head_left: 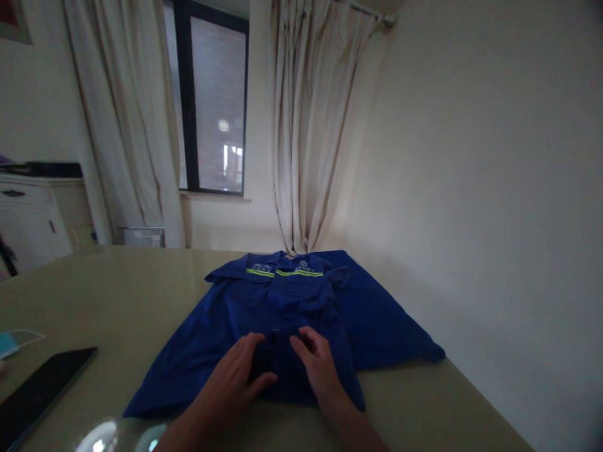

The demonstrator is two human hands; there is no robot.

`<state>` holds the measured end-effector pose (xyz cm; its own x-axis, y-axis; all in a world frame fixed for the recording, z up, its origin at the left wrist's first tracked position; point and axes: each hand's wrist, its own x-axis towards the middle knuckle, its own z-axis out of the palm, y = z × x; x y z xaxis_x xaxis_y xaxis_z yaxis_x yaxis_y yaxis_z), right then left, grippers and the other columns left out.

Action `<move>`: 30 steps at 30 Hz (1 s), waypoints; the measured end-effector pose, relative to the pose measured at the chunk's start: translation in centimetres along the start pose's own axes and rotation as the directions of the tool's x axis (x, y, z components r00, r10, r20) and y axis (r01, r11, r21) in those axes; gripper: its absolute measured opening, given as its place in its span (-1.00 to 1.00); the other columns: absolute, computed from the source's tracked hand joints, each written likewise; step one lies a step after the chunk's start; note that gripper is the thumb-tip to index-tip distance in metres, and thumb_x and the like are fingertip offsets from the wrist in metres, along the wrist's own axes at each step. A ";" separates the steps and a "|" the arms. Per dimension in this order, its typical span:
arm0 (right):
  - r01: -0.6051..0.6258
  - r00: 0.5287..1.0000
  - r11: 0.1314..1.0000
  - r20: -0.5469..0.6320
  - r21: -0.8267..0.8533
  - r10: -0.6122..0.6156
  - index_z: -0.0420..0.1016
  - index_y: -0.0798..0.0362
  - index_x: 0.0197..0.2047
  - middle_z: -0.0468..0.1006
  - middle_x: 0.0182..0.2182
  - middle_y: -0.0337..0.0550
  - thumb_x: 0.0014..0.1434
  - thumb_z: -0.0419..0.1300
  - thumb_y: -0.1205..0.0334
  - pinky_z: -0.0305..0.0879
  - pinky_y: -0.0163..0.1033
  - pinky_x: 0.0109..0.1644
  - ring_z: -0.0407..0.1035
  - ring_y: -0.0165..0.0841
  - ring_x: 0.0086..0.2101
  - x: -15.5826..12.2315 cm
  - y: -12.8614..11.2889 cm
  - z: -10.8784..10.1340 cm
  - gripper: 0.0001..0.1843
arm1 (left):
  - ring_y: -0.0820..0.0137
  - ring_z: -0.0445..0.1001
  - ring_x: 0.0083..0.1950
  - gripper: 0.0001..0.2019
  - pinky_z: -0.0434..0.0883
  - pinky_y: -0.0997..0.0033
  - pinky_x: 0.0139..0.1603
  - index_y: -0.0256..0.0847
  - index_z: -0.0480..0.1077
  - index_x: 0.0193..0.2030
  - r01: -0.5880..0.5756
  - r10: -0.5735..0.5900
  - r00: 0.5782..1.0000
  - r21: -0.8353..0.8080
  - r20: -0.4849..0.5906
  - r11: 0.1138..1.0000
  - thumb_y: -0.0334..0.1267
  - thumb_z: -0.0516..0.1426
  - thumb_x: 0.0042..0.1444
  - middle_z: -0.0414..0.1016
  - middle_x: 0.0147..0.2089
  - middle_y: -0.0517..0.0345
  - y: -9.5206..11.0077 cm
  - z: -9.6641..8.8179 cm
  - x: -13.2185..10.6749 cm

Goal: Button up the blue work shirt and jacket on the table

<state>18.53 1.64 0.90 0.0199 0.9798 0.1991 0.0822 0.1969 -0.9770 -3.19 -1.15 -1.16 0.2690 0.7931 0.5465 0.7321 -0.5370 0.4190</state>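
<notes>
A dark blue short-sleeved work shirt lies front up on the table, collar at the far end. Yellow-green stripes and pale printed lettering run across its chest. My left hand is over the lower front of the shirt, its thumb stretched apart from the bent fingers, with nothing visibly gripped. Opposite it, on the right side of the front opening, my right hand has its thumb and curled forefinger close together at the shirt's cloth. The cloth between these fingertips is dark and hard to make out.
Dark blue cloth spreads out right of the shirt, along the wall. A black phone and a blue face mask lie on the table at left. Curtains and a window stand behind.
</notes>
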 end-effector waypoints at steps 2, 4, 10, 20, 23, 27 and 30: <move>-0.014 0.999 1.000 0.033 0.018 0.013 0.56 0.04 -0.28 0.50 -0.39 -0.20 0.07 0.35 -0.21 0.32 -0.24 -0.22 0.38 -0.27 -0.31 0.0 0.0 0.0 -0.55 | 0.17 0.53 0.19 -0.73 0.48 0.08 0.23 -0.09 0.36 0.15 -0.014 0.015 1.000 0.003 -0.020 1.000 -0.21 0.09 0.33 0.57 0.12 0.01 0.1 0.0 0.1; -0.021 0.998 0.999 0.059 0.041 0.019 0.57 0.04 -0.30 0.50 -0.39 -0.20 0.06 0.36 -0.20 0.32 -0.24 -0.23 0.38 -0.27 -0.32 -0.1 0.0 -0.1 -0.56 | 0.24 0.55 0.14 -0.75 0.51 0.17 0.19 -0.05 0.43 0.03 -0.034 0.034 0.999 0.002 -0.025 0.999 -0.36 0.01 0.32 0.59 0.06 0.06 0.4 -0.3 0.4; 0.027 0.978 1.000 0.206 -0.010 -0.024 0.57 0.03 -0.32 0.44 -0.49 -0.32 0.02 0.40 0.02 0.22 -0.31 -0.31 0.30 -0.38 -0.42 -1.0 -1.1 0.3 -0.73 | 0.35 0.59 -0.12 -0.72 0.54 0.38 -0.06 -0.05 0.50 -0.04 -0.253 0.255 0.965 0.036 -0.059 0.967 -0.44 0.02 0.31 0.61 -0.11 0.11 1.7 -1.3 0.8; 0.105 0.969 0.979 0.239 -0.174 -0.061 0.66 -0.03 -0.23 0.58 -0.34 -0.21 0.10 0.32 0.12 0.31 -0.23 -0.13 0.42 -0.26 -0.26 -2.0 -1.4 0.3 -0.82 | 0.38 0.57 -0.19 -0.79 0.48 0.42 -0.13 -0.08 0.48 -0.06 -0.329 0.330 0.943 0.023 -0.038 0.944 -0.40 0.04 0.37 0.60 -0.16 0.15 1.7 -1.7 0.8; 0.068 0.981 0.979 0.191 -0.191 -0.031 0.67 -0.06 -0.16 0.61 -0.24 -0.15 0.08 0.32 0.09 0.34 -0.16 -0.03 0.44 -0.19 -0.17 -2.1 -0.8 0.2 -0.75 | 0.38 0.57 -0.18 -0.78 0.49 0.41 -0.11 -0.07 0.48 -0.05 -0.332 0.333 0.942 0.039 -0.032 0.943 -0.39 0.02 0.38 0.60 -0.15 0.14 1.7 -1.6 0.8; 0.065 0.981 0.982 0.193 -0.176 -0.031 0.68 -0.06 -0.16 0.62 -0.21 -0.14 0.08 0.34 0.03 0.35 -0.13 0.01 0.45 -0.16 -0.13 -2.0 -0.2 0.2 -0.73 | 0.38 0.59 -0.16 -0.74 0.52 0.42 -0.09 -0.06 0.49 -0.02 -0.333 0.335 0.941 0.047 -0.038 0.942 -0.39 0.00 0.38 0.61 -0.15 0.12 1.2 -1.0 0.6; 0.059 0.973 0.990 0.228 -0.128 -0.028 0.68 -0.05 -0.19 0.61 -0.31 -0.19 0.10 0.35 0.01 0.37 -0.21 -0.13 0.45 -0.23 -0.25 -1.9 -0.4 0.4 -0.74 | 0.34 0.61 -0.11 -0.71 0.55 0.38 -0.03 -0.04 0.49 0.04 -0.314 0.318 0.946 0.066 -0.064 0.947 -0.39 0.01 0.35 0.63 -0.11 0.08 0.7 -0.6 0.4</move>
<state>18.02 -0.28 0.87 -0.2097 0.9563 0.2039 0.2102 0.2478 -0.9457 -2.98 -1.42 -0.21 0.4473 0.5613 0.6963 0.6504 -0.7385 0.1776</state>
